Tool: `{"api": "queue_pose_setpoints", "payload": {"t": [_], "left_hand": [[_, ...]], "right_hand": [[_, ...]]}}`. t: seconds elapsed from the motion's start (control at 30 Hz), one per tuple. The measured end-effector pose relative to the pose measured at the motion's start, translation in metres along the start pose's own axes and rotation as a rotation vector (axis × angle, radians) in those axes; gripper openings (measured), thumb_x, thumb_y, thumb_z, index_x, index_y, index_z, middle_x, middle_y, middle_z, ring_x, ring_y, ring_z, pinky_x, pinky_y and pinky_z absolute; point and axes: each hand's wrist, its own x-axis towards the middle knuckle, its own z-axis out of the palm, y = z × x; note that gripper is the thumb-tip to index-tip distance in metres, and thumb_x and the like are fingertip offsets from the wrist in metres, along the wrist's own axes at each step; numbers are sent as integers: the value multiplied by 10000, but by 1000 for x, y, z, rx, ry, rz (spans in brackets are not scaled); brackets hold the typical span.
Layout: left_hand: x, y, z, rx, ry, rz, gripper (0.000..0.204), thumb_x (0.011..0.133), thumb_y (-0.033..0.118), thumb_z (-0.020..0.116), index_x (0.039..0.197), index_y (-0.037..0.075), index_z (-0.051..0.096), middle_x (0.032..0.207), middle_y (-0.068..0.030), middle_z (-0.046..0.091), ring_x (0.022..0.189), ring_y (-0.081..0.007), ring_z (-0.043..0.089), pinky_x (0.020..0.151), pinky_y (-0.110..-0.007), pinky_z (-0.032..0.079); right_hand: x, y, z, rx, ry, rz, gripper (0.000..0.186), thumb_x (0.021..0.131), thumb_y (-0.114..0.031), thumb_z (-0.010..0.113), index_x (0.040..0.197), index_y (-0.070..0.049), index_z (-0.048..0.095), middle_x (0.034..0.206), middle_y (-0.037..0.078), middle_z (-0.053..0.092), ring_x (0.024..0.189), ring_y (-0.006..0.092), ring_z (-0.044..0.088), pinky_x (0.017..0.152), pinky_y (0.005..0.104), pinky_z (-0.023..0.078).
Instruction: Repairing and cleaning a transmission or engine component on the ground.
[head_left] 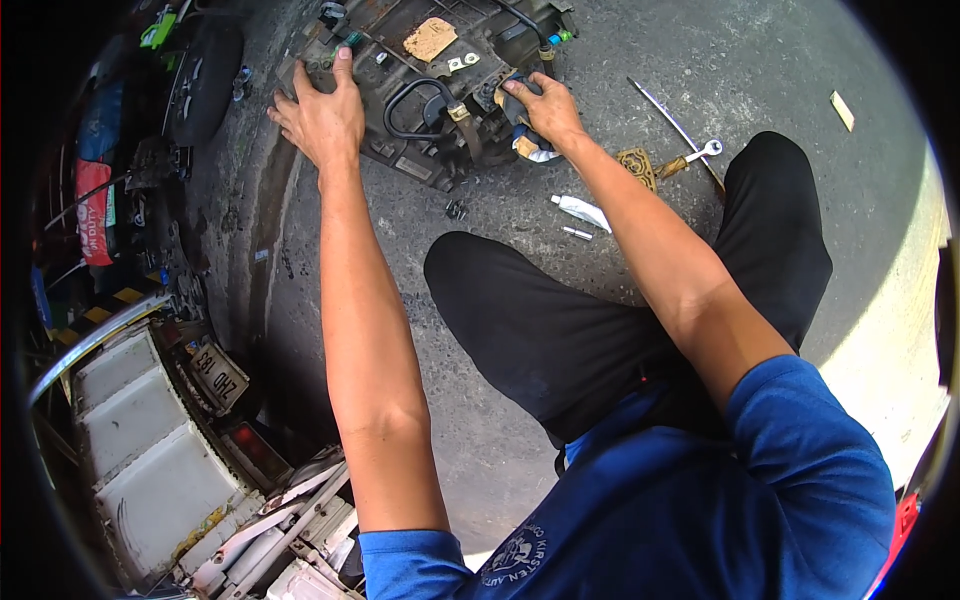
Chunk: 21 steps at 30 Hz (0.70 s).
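Observation:
A dirty metal machine assembly with hoses and brackets [408, 160] lies on the ground before me. My left hand [325, 112] rests on its left end, fingers spread, gripping nothing. My right hand [545, 108] is closed round a dark rounded part [513, 97] at the assembly's right side; the fingertips are partly hidden. Just below it is a piece with white wrapping [535, 150]. Between my hands, a black hose [388, 112] bends in a loop. A tan, rough-edged pad [430, 39] sits on top, near a small metal bracket [463, 62].
By my knees lie a white tube [582, 211], a small silver cylinder [577, 232], several dark bolts [456, 209], a brass-coloured plate [637, 166], a wrench [708, 150] and a long thin rod [665, 113]. A worn white vehicle panel [130, 420] stands at lower left.

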Motion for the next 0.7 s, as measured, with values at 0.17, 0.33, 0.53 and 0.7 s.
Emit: {"api": "queue_pose_setpoints", "payload": {"t": [0.17,0.33,0.53,0.7], "left_hand": [[0,0,0,0,2,4,865,855,745,503,1464,132,450,1511,-347,260,1442,-510,161,1168,-569,195],[0,1,-1,28,-39,-38,869,851,744,508,1464,131,450,1513,-344,260,1443,-510,160,1170,-569,191],[1,0,0,18,-39,-33,865,852,737,512,1462,127,451,1516,-333,269,1447,-495,168,1175,-560,193],[1,1,-3,12,-17,-18,856,855,729,517,1465,132,448,1519,-323,274,1455,-476,167,1176,-556,196]], "right_hand": [[-4,-7,-8,-128,16,-32,794,821,-505,752,1301,94,547,1175,244,664,1088,283,655,927,359,499],[-8,-16,-16,-304,-37,86,692,813,-587,692,1291,-92,624,1230,179,658,1174,359,604,974,437,473],[-15,-14,-14,-419,27,106,635,827,-573,680,1265,-115,645,1212,171,666,1156,352,612,963,458,475],[-24,-16,-12,-409,51,109,633,829,-564,684,1268,-111,642,1212,170,666,1158,350,611,954,467,477]]}}
